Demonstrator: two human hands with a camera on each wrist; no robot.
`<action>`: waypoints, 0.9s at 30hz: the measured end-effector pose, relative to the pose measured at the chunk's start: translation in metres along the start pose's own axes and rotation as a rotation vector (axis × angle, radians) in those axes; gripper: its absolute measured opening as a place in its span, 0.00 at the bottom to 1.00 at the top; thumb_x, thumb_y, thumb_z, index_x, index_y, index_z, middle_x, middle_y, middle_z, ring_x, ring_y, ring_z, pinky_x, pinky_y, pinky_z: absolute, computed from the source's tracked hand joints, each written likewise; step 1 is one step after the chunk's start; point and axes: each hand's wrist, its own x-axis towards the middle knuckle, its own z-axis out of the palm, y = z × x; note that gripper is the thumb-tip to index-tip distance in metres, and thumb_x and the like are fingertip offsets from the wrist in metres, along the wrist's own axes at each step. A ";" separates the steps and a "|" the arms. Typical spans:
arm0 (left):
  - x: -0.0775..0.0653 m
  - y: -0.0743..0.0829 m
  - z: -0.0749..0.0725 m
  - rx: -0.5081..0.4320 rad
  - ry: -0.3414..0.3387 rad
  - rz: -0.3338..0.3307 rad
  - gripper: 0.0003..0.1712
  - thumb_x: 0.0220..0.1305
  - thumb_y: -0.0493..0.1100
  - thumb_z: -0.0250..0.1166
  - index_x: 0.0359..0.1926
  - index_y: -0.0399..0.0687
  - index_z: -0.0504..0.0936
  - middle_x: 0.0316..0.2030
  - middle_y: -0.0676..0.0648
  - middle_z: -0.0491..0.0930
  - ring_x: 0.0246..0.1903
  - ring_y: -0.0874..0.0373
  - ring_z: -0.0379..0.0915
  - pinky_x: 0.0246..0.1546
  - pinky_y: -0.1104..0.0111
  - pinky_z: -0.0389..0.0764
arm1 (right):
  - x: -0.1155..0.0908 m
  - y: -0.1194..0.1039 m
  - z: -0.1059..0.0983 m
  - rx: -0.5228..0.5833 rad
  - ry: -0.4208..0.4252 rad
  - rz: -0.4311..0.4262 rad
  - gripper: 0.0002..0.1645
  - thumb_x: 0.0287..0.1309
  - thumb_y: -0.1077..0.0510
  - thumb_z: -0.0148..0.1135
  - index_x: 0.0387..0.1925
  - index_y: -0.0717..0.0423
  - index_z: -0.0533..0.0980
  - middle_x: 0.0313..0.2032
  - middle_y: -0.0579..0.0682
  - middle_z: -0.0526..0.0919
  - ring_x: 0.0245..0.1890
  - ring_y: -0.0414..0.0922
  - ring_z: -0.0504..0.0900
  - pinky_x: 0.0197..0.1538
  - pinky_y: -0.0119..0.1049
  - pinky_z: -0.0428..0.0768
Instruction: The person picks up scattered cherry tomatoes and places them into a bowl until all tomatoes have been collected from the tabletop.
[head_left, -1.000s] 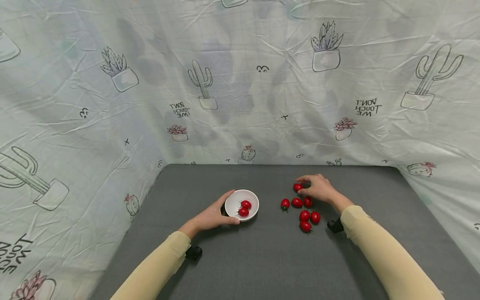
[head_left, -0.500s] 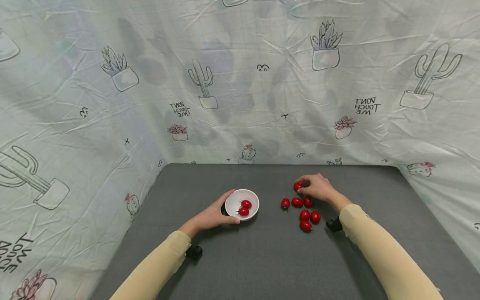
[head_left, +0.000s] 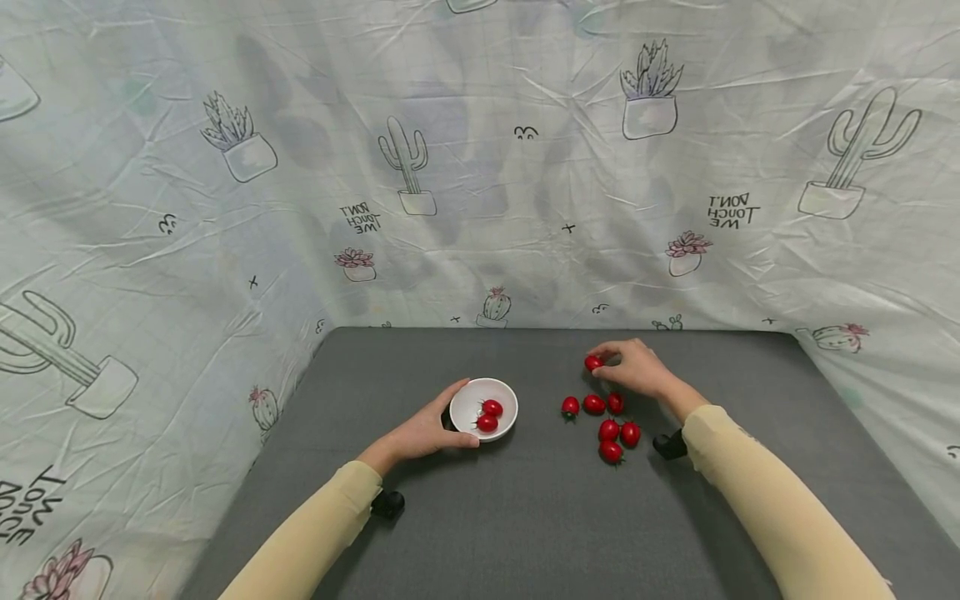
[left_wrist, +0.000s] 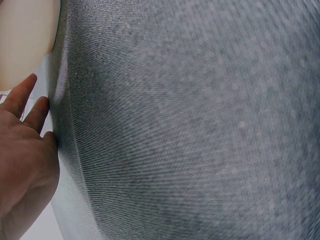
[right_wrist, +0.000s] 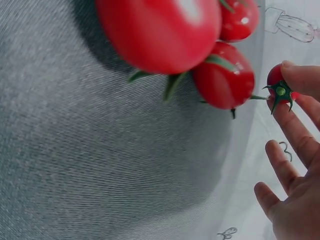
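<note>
In the head view my left hand (head_left: 423,431) holds a small white bowl (head_left: 467,402) from its left side, thumb at the near rim and fingers at the far side. Two red cherry tomatoes (head_left: 487,423) lie inside it. Further right, my right hand (head_left: 636,368) pinches one cherry tomato (head_left: 593,363) between thumb and fingers. The right wrist view shows this held tomato (right_wrist: 274,75) with its green calyx, lifted off the table, the other fingers spread. Several loose cherry tomatoes (head_left: 611,452) lie on the table just in front of that hand.
A dark grey cloth-covered table (head_left: 510,525) lies under everything. Behind and at the sides hangs a pale curtain (head_left: 465,167) printed with cacti. Both wrists wear black devices (head_left: 670,445) below yellow sleeves (head_left: 780,500).
My right hand has raised the pinched tomato and moved slightly away from me, apart from the loose tomatoes. The left hand and bowl have stayed in place.
</note>
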 end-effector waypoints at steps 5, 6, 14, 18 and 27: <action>0.000 0.001 0.000 -0.004 0.000 -0.002 0.60 0.57 0.44 0.79 0.82 0.46 0.51 0.77 0.40 0.55 0.75 0.43 0.51 0.71 0.41 0.53 | 0.000 -0.007 -0.003 0.022 0.027 -0.050 0.22 0.66 0.54 0.68 0.59 0.57 0.82 0.50 0.54 0.86 0.54 0.55 0.81 0.56 0.59 0.75; 0.000 0.002 0.000 -0.004 0.000 -0.003 0.60 0.57 0.44 0.79 0.82 0.46 0.51 0.77 0.40 0.55 0.75 0.43 0.51 0.71 0.41 0.53 | 0.000 -0.009 -0.003 0.032 0.032 -0.052 0.21 0.66 0.55 0.68 0.58 0.57 0.82 0.50 0.53 0.86 0.55 0.54 0.80 0.57 0.59 0.75; -0.001 0.002 0.000 -0.006 0.000 -0.005 0.61 0.57 0.45 0.79 0.82 0.47 0.50 0.78 0.39 0.53 0.75 0.42 0.49 0.70 0.40 0.53 | -0.001 -0.031 -0.005 0.074 0.015 -0.048 0.22 0.68 0.52 0.68 0.60 0.51 0.81 0.54 0.51 0.83 0.62 0.55 0.70 0.63 0.63 0.67; 0.000 0.000 0.001 -0.002 0.003 -0.001 0.61 0.57 0.45 0.79 0.82 0.47 0.50 0.77 0.39 0.54 0.75 0.42 0.50 0.70 0.39 0.54 | 0.000 -0.041 -0.001 0.092 0.002 -0.083 0.22 0.68 0.51 0.68 0.61 0.49 0.81 0.55 0.49 0.82 0.63 0.53 0.71 0.64 0.62 0.67; 0.008 -0.017 0.000 0.003 0.003 -0.015 0.62 0.57 0.45 0.79 0.82 0.49 0.49 0.77 0.41 0.54 0.75 0.43 0.50 0.70 0.39 0.54 | 0.004 -0.066 0.008 0.083 -0.028 -0.109 0.21 0.67 0.51 0.68 0.60 0.45 0.82 0.54 0.45 0.83 0.61 0.51 0.68 0.61 0.59 0.68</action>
